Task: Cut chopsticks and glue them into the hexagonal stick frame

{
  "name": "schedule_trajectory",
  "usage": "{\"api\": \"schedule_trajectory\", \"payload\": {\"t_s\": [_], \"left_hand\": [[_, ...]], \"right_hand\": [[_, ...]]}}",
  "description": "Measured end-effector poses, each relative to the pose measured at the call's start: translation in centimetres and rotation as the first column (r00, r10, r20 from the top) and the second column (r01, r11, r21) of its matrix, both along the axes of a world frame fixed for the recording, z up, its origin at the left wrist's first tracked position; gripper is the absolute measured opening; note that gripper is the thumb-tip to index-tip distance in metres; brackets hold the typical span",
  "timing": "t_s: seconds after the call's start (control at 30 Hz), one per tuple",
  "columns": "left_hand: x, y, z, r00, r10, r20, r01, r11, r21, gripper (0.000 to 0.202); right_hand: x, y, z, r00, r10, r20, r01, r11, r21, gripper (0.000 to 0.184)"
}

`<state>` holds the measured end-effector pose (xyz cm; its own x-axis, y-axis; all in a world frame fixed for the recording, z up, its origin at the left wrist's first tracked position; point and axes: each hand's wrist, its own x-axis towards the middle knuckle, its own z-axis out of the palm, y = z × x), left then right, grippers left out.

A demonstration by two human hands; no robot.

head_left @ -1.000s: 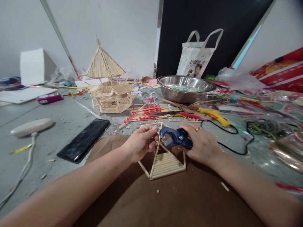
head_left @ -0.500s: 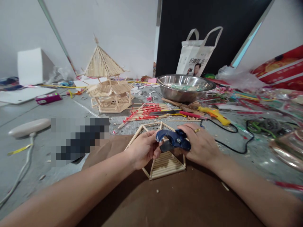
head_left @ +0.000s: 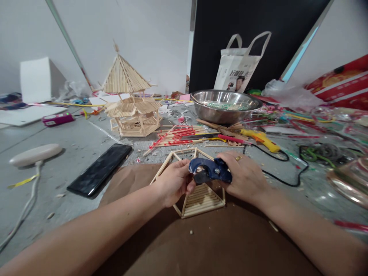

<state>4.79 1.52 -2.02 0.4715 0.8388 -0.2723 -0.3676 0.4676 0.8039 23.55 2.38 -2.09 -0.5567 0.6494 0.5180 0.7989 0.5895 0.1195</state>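
My right hand point(head_left: 244, 174) is wrapped round a blue pipe cutter point(head_left: 212, 170), its dark blade pointing left. My left hand point(head_left: 175, 182) is closed in a pinch right at the cutter's jaw; whatever lies between those fingers is too small and hidden to make out. Under both hands a frame of thin wooden sticks point(head_left: 203, 211) rests on a brown sheet point(head_left: 184, 245). One section of it is filled with sticks laid side by side, and my hands hide part of the rest.
A stick-built pagoda point(head_left: 132, 103) stands at the back left. A phone point(head_left: 99, 170) lies left of the sheet. Red-patterned wrappers with sticks point(head_left: 178, 134), a steel bowl point(head_left: 225, 113) and a yellow glue gun point(head_left: 261, 140) with a black cord sit beyond my hands.
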Motion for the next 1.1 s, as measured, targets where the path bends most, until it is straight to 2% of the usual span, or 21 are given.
{"api": "schedule_trajectory", "payload": {"t_s": [0.2, 0.47, 0.57, 0.67, 0.83, 0.93, 1.1], "left_hand": [[-0.1, 0.0, -0.1, 1.0, 0.001, -0.022, -0.001, 1.0, 0.025, 0.018], [-0.2, -0.1, 0.0, 1.0, -0.005, -0.003, 0.005, 0.999, 0.046, 0.014], [-0.2, 0.0, 0.0, 1.0, 0.004, 0.009, -0.004, 0.999, 0.048, 0.014], [-0.4, 0.1, 0.0, 1.0, 0.029, 0.005, -0.029, 0.999, 0.017, 0.019], [-0.4, 0.1, 0.1, 0.988, 0.109, -0.108, -0.111, 0.994, -0.015, 0.027], [-0.1, 0.0, 0.1, 0.966, 0.182, -0.182, -0.178, 0.983, 0.038, 0.027], [0.5, -0.4, -0.3, 0.94, 0.242, -0.239, -0.209, 0.965, 0.156, 0.025]], "right_hand": [[0.0, 0.0, -0.1, 1.0, -0.015, 0.021, 0.016, 1.0, -0.021, 0.032], [-0.3, -0.6, 0.1, 0.988, -0.136, 0.07, 0.141, 0.987, -0.081, 0.029], [-0.3, -0.6, 0.0, 0.991, -0.131, 0.034, 0.134, 0.982, -0.131, 0.031], [-0.1, -0.2, -0.1, 0.987, -0.157, -0.013, 0.155, 0.98, -0.122, 0.036], [0.2, 0.3, -0.2, 0.967, -0.23, -0.108, 0.218, 0.969, -0.117, 0.038], [0.0, -0.1, -0.2, 0.965, -0.196, -0.174, 0.175, 0.976, -0.128, 0.038], [-0.6, -1.4, 0.0, 0.963, -0.029, -0.269, -0.015, 0.987, -0.162, 0.036]]}}
